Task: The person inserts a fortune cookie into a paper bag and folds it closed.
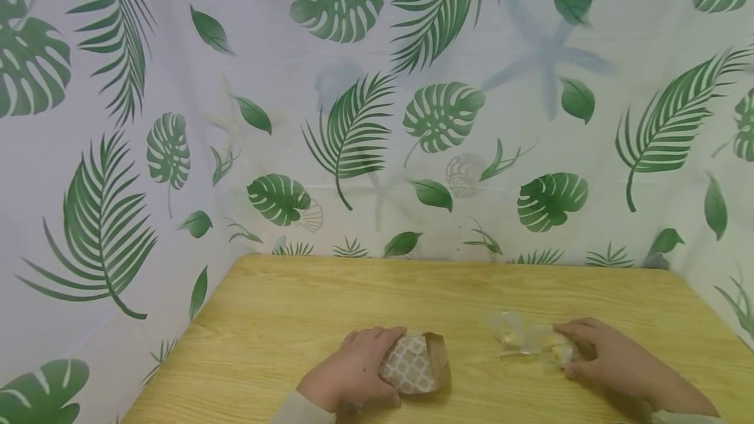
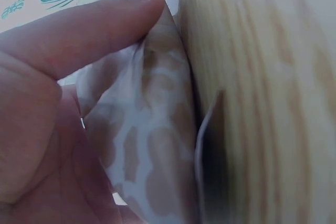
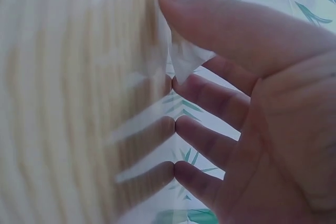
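Observation:
A small paper bag (image 1: pixel 408 366) with a tan and white lattice pattern lies on the table, its brown open end facing right. My left hand (image 1: pixel 360 366) grips it from the left. The left wrist view shows the thumb against the patterned side of the bag (image 2: pixel 165 166). Further right, two clear plastic packets with pale yellow contents lie side by side. My right hand (image 1: pixel 618 360) holds the nearer packet (image 1: pixel 556 347) between thumb and fingers, and its other fingertips rest on the tabletop. The second packet (image 1: pixel 510 335) lies just left of it, touching or joined; I cannot tell which.
The light wooden table (image 1: pixel 330 293) has a glossy, grained top with rounded far corners. A white curtain (image 1: pixel 377 228) printed with green leaves and pale sea shapes hangs behind its far edge and along both sides.

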Tool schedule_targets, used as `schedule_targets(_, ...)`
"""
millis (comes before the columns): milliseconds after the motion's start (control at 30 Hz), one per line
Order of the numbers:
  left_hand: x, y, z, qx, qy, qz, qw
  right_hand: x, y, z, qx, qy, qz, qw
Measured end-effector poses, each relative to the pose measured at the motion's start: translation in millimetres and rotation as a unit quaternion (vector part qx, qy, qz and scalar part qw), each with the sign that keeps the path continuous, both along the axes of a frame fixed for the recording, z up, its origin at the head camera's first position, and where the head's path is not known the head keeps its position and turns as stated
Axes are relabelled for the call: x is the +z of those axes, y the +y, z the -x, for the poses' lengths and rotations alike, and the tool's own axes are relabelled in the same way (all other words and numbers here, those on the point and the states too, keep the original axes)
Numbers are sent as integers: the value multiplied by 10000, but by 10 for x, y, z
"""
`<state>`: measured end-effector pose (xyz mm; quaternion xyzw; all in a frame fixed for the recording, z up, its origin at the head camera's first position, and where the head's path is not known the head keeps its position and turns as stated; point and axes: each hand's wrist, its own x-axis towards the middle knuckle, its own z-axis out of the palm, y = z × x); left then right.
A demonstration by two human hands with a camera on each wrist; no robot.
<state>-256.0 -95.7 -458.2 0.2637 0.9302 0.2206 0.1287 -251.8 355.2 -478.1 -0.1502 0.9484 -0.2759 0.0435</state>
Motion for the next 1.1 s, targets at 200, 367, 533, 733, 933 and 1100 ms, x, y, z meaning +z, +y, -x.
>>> schedule_targets(200, -1, 5, 10, -74, 4, 19, 10000, -13, 46, -6, -39, 61, -33, 10000)
schedule_targets(367, -10, 19, 4, -29, 30, 81, 10000, -25, 67, -25, -56, 175, -2, 9998)
schedule_targets(533, -13, 33, 12, 2, 31, 70, 10000, -40, 52, -38, 34, 186, 8, 9998)
schedule_targets(733, -12, 26, 19, -17, 25, 46, 10000, -73, -12, 2, -125, 514, -317, 9981)
schedule_targets(933, 9, 17, 9, 13, -63, -18, 10000, -90, -1, 79, -93, 492, -657, 9966)
schedule_targets(1100, 10, 8, 7, 31, -126, -29, 9999, -107, 23, 74, -15, 589, -468, 9972)
